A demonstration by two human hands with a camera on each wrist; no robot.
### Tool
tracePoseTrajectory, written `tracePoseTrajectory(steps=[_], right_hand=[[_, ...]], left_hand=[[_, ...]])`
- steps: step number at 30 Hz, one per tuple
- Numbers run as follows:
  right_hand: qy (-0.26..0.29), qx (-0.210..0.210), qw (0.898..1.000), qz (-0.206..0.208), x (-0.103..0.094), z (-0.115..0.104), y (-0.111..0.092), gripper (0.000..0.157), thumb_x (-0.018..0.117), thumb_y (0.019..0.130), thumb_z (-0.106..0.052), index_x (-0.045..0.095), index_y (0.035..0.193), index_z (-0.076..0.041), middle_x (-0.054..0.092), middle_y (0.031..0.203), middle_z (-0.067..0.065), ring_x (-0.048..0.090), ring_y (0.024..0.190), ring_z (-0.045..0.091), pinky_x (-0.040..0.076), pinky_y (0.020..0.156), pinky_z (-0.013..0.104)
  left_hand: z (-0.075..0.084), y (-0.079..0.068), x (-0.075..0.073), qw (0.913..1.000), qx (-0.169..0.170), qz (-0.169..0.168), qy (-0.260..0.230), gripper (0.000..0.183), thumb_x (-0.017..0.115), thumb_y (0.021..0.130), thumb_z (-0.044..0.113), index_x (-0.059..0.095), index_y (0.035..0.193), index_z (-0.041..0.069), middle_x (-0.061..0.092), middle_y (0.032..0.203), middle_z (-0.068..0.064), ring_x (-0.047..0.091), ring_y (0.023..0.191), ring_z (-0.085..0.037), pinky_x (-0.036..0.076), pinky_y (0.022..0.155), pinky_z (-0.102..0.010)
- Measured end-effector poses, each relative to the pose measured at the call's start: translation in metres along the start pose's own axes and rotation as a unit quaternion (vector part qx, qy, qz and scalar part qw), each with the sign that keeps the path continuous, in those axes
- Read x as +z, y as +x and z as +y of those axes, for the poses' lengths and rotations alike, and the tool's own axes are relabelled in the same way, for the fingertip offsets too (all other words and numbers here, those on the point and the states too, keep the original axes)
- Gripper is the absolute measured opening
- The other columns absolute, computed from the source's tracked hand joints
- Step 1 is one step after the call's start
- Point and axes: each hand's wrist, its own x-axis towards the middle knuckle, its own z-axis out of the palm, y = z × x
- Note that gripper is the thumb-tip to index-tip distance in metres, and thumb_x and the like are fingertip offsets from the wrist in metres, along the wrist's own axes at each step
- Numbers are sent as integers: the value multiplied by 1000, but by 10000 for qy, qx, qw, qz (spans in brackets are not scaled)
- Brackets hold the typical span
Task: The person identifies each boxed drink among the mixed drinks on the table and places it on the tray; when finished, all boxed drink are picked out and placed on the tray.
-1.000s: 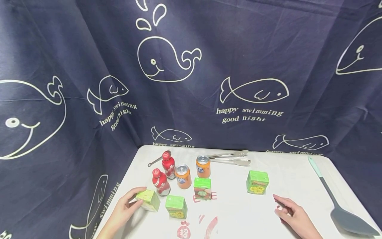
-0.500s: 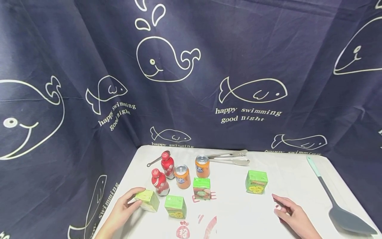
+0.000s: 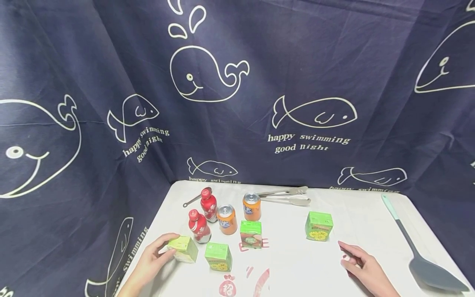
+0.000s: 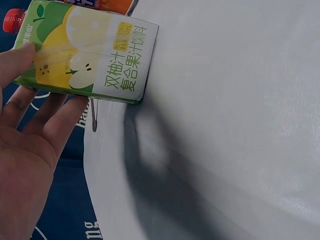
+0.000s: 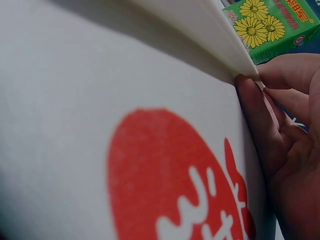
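Observation:
My left hand grips a pale yellow-green juice carton at the table's left side. In the left wrist view, the thumb lies on the printed face of the juice carton and the fingers are along its lower side. My right hand is at the right front. In the right wrist view, its thumb and fingers pinch the edge of a white sheet with a red print; what kind of sheet it is I cannot tell. Beyond that hand stands a green carton with yellow flowers.
Two red bottles, two orange cans and two green cartons stand left of centre. Metal tongs and a small spoon lie at the back. A dark spatula lies along the right edge.
The whole head view has shifted very slightly. Both hands and all the objects stay in place.

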Motion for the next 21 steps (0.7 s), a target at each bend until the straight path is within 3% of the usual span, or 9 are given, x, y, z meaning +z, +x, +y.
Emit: tracePoseTrajectory(steps=[10,21], right_hand=[[-18,13,10000,-26,0,0,0,48,80,91,-13,67,135,0,67,114,7,53,82,3,42,70,13],[50,19,10000,-27,0,0,0,48,80,92,-14,66,136,1,66,113,6,53,82,3,43,71,11]], left_hand=[[1,-2,-2,9998,128,114,52,40,70,93,-8,65,131,1,64,133,-12,61,123,-6,60,91,-32],[15,2,-7,9991,259,211,250,41,72,92,-7,66,132,2,65,131,-16,61,121,-6,62,85,-32]])
